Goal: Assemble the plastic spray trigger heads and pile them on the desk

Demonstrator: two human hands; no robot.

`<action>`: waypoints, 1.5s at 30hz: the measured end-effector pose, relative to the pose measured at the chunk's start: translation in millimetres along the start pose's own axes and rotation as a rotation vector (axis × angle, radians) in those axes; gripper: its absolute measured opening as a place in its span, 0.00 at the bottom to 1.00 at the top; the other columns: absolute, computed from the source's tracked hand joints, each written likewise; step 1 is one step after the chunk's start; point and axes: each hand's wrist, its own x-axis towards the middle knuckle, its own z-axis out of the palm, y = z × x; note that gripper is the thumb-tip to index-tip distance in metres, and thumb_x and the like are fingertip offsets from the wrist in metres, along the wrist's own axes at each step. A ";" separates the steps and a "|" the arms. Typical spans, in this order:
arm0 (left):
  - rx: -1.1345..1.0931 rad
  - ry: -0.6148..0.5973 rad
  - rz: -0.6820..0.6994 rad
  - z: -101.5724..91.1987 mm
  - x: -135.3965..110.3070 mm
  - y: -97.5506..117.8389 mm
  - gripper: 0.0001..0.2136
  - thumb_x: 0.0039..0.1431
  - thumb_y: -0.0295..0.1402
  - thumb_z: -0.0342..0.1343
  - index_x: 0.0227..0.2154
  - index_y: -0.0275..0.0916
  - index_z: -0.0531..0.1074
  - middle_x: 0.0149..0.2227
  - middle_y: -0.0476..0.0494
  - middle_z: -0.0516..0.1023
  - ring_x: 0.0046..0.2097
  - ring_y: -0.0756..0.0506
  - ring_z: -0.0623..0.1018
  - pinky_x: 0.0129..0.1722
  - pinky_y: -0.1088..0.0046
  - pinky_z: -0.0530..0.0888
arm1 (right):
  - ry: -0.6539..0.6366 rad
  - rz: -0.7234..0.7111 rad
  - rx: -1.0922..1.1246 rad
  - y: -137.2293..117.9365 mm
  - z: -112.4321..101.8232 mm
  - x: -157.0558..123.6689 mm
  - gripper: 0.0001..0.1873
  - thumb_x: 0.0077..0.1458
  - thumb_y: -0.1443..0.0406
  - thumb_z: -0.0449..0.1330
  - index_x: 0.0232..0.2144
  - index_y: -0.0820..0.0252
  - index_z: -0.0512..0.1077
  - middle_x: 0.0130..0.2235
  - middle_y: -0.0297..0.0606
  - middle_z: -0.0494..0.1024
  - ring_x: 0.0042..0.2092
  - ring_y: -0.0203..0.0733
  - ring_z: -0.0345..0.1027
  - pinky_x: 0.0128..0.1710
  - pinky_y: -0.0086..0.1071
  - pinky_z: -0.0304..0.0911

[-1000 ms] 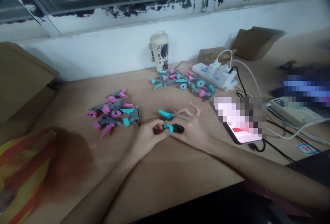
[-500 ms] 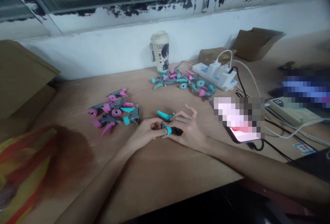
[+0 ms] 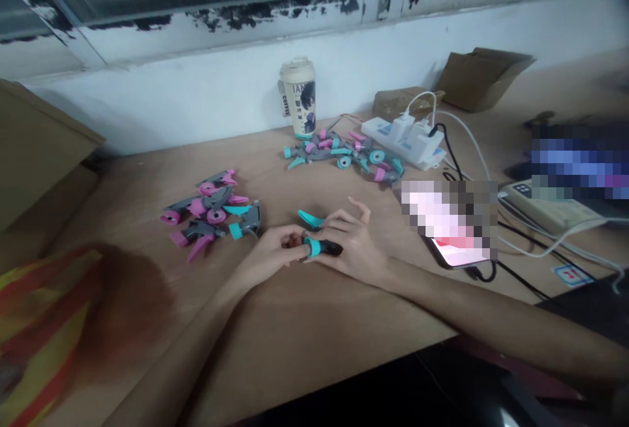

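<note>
Lidded cup (image 3: 298, 101) near a white wall (image 3: 196, 103), power strip (image 3: 405, 145) and lit phone (image 3: 452, 234) further right.

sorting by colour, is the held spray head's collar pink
No, the left hand and right hand hold a spray head with a teal collar.

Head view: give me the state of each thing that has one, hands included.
Left hand: closed at the teal collar
Right hand: closed around the dark body
Teal-collared spray trigger head: held between both hands
Near-left spray trigger heads: loose group, lying on the table
Far spray trigger heads: loose pile, lying
Coffee tumbler: upright, lid on
Power strip: adapters plugged in
Smartphone: screen lit, lying face up
</note>
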 end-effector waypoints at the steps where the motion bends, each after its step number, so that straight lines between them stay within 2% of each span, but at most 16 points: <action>1: 0.003 0.008 0.009 0.3 -0.1 -0.6 0.08 0.51 0.37 0.55 0.26 0.36 0.68 0.22 0.54 0.61 0.24 0.54 0.63 0.20 0.81 0.61 | -0.003 0.005 0.001 -0.1 0.0 0.1 0.08 0.53 0.58 0.59 0.34 0.52 0.73 0.32 0.29 0.78 0.42 0.38 0.68 0.59 0.45 0.32; 10: -0.038 -0.003 -0.018 -0.6 0.9 -1.5 0.10 0.50 0.39 0.56 0.26 0.36 0.68 0.22 0.54 0.61 0.24 0.54 0.64 0.20 0.81 0.63 | -0.001 -0.001 0.037 -0.2 -0.4 -0.1 0.09 0.53 0.57 0.60 0.35 0.51 0.74 0.33 0.29 0.79 0.41 0.37 0.68 0.59 0.44 0.34; 16: -0.084 -0.002 -0.014 1.4 3.0 -3.1 0.09 0.52 0.37 0.53 0.32 0.36 0.70 0.26 0.51 0.68 0.27 0.52 0.68 0.23 0.80 0.63 | 0.007 -0.010 0.038 0.6 0.1 1.4 0.09 0.53 0.58 0.59 0.36 0.52 0.75 0.34 0.31 0.79 0.41 0.37 0.69 0.59 0.45 0.35; 18: -0.076 -0.031 -0.017 -1.6 3.8 -4.6 0.09 0.53 0.38 0.53 0.33 0.37 0.69 0.27 0.50 0.69 0.28 0.52 0.69 0.23 0.79 0.64 | -0.009 -0.013 0.012 0.0 1.6 0.9 0.09 0.53 0.57 0.59 0.36 0.52 0.75 0.34 0.31 0.79 0.41 0.37 0.69 0.59 0.45 0.35; 22: -0.041 -0.147 -0.033 -9.0 2.9 -3.4 0.11 0.49 0.38 0.58 0.32 0.37 0.69 0.25 0.52 0.66 0.26 0.52 0.67 0.22 0.79 0.64 | -0.045 -0.048 0.005 -1.4 5.5 -2.3 0.12 0.51 0.55 0.60 0.36 0.51 0.75 0.34 0.30 0.78 0.41 0.38 0.69 0.59 0.45 0.35; 25: -0.022 -0.090 -0.043 -7.1 0.3 -1.1 0.10 0.50 0.38 0.57 0.32 0.37 0.69 0.24 0.53 0.64 0.26 0.53 0.66 0.21 0.80 0.64 | -0.031 -0.020 0.029 -1.2 5.1 -2.7 0.10 0.52 0.56 0.60 0.36 0.50 0.75 0.33 0.30 0.77 0.41 0.37 0.69 0.58 0.44 0.36; 30: 0.001 0.021 -0.023 4.2 -1.6 -4.6 0.11 0.54 0.41 0.53 0.31 0.37 0.69 0.26 0.51 0.68 0.27 0.52 0.68 0.21 0.80 0.64 | 0.013 0.030 0.067 -0.3 -0.4 0.8 0.09 0.53 0.58 0.60 0.35 0.52 0.75 0.31 0.31 0.76 0.40 0.37 0.69 0.57 0.43 0.39; 38: 0.046 0.079 0.025 10.6 0.1 -8.5 0.09 0.55 0.38 0.51 0.31 0.38 0.68 0.27 0.50 0.69 0.29 0.51 0.70 0.25 0.78 0.67 | -0.001 0.020 0.070 0.9 3.1 -0.9 0.09 0.53 0.59 0.60 0.37 0.50 0.75 0.32 0.29 0.76 0.41 0.36 0.68 0.58 0.42 0.37; 45: 0.154 0.136 0.024 12.6 -1.7 -10.6 0.10 0.56 0.39 0.48 0.32 0.38 0.68 0.29 0.49 0.71 0.31 0.49 0.71 0.27 0.76 0.67 | -0.008 0.059 0.090 -2.5 2.6 2.8 0.06 0.52 0.59 0.61 0.32 0.53 0.74 0.32 0.29 0.77 0.41 0.36 0.68 0.57 0.42 0.37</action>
